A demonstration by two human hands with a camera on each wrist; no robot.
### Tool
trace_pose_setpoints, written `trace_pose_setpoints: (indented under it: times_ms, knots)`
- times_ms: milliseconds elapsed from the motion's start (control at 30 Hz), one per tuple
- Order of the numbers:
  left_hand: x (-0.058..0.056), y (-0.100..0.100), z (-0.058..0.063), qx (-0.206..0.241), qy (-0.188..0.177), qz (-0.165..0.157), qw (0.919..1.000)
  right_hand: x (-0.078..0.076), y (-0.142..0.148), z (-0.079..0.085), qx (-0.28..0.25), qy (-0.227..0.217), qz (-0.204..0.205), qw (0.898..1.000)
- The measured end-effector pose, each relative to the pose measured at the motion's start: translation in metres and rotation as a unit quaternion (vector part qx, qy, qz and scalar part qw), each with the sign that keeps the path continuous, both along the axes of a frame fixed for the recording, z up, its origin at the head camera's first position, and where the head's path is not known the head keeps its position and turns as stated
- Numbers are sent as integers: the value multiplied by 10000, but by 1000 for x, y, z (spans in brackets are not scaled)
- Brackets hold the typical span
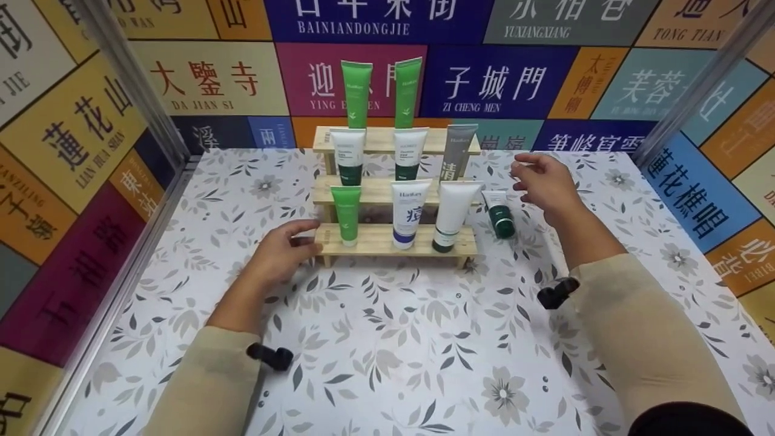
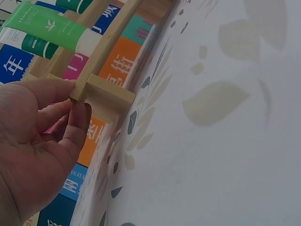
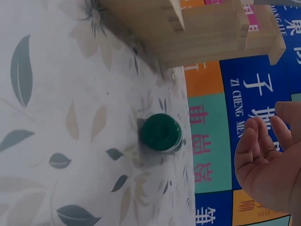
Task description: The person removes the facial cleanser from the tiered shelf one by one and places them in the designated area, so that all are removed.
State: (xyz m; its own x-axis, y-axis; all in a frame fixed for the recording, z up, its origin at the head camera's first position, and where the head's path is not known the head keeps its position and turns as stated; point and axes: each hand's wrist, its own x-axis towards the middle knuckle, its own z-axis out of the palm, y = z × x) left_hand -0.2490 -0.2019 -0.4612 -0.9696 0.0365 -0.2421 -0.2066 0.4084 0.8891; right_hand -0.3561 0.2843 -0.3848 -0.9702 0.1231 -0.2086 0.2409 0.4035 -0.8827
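Standing near the middle of the head view, a three-tiered rack of pale wood (image 1: 375, 249) is pinched at the left end of its lowest shelf by the left hand (image 1: 286, 249); that grip is clamped on the wood, as is also shown at the left of the left wrist view. On the top shelf, two tall bright green tubes (image 1: 356, 94) are stood upside by side with a gap between them. The middle shelf is occupied by two white tubes with dark green lower parts (image 1: 410, 154) and, at its right end, a grey tube (image 1: 457, 147). On the lowest shelf are set a small green tube (image 1: 347, 212), a white tube with a blue cap (image 1: 407, 209) and a plain white tube with a dark green cap (image 1: 455, 212).

Just right of the rack, a white-and-green tube (image 1: 500, 215) is laid on the bench (image 1: 418, 351), which is covered in a leaf-and-flower print. Near it, at the centre right, the right hand (image 1: 545, 184) is held with nothing in its grip, the fingers loosely bent and apart from the tube.
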Motion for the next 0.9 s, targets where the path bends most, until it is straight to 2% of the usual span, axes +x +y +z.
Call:
trace_pose_setpoints:
  times_ms: [200,367,667,900]
  knots:
    - [1,1,-2,78,59,30,9999,3,-13,13,-18,312,-54,9995]
    - [-1,1,-3,414,82,26,9991,7,-26,29,-242,789,-63,9966]
    - [-2,-1,-3,483,-86,53,9988,18,-54,70,-668,1438,219,9871]
    - [-1,0,-2,473,-78,44,9988,15,-74,100,-1077,1656,446,9793]
